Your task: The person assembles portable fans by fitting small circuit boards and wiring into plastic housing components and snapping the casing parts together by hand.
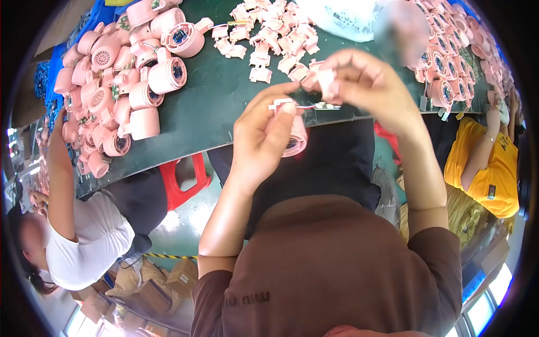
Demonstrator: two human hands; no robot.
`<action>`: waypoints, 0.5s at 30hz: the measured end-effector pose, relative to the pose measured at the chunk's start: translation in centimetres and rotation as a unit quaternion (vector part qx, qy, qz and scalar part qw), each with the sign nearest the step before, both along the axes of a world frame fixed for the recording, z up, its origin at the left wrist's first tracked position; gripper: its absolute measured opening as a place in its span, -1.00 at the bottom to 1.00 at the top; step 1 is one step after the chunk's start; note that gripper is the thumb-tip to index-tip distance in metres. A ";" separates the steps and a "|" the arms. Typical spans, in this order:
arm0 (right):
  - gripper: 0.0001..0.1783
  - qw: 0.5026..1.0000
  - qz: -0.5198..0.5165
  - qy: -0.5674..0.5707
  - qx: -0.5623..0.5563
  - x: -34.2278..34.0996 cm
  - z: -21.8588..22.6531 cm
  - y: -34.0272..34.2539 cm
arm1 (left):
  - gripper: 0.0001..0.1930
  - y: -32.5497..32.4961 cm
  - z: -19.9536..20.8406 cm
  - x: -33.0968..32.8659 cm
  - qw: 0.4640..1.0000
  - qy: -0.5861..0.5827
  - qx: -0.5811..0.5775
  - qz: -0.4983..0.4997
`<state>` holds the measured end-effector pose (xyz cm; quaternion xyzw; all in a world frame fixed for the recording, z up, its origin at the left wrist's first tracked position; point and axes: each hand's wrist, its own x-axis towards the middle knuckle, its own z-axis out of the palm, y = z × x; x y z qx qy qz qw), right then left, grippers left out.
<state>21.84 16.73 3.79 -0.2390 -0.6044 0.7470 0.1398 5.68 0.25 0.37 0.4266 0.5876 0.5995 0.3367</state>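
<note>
A pink rounded housing (297,137), partly hidden in the grip, is held tilted at the near edge of a green table (205,84), its ringed lower end showing a dark interior. Thin wires (306,106) stretch rightward along that edge to a narrow, pale circuit board (327,105). A small, angular pale-pink piece (327,83), pinched aloft and separate from the housing, appears farther in over the tabletop.

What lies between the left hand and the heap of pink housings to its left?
In the head view, bare green tabletop separates the left hand from the heap of pink housings.
</note>
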 end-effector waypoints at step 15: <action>-0.56 0.922 -0.176 0.013 0.344 -1.3 -3.9 -3.6 | -0.71 2.0 -1.4 0.8 0.999 -0.014 0.018 0.040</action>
